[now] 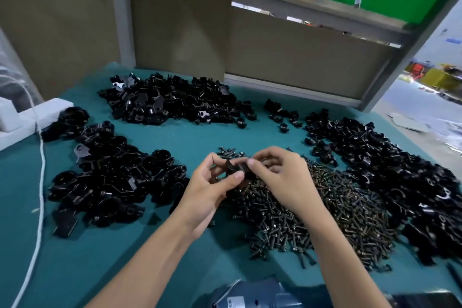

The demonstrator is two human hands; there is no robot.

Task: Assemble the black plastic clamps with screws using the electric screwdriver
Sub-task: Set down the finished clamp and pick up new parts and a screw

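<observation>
- Foam block [15,120], white, sits at the far left edge of the teal table cover [100,257]; a white cord [41,182] runs from it down toward the near edge.
- Left pile of black clamp parts [107,182] spreads just left of the hands, with a second, far pile [170,102] behind it against brown cardboard panels [175,20].
- Left hand [212,190], at centre, curls its thumb and fingers round a black clamp [237,170], held just above the table.
- Right hand [282,180] pinches the same clamp from the other side with thumb and fingertips; whether it also holds a screw is hidden.
- Screws [325,212], dark and heaped, lie under and to the right of the hands; both wrists cover part of the heap.
- Small cluster of clamp parts [282,115] lies beyond the screws.
- Right pile of clamp parts [387,162] fills the table's right side.
- Blue object [255,295] with a label shows at the bottom edge, too cropped to identify.
</observation>
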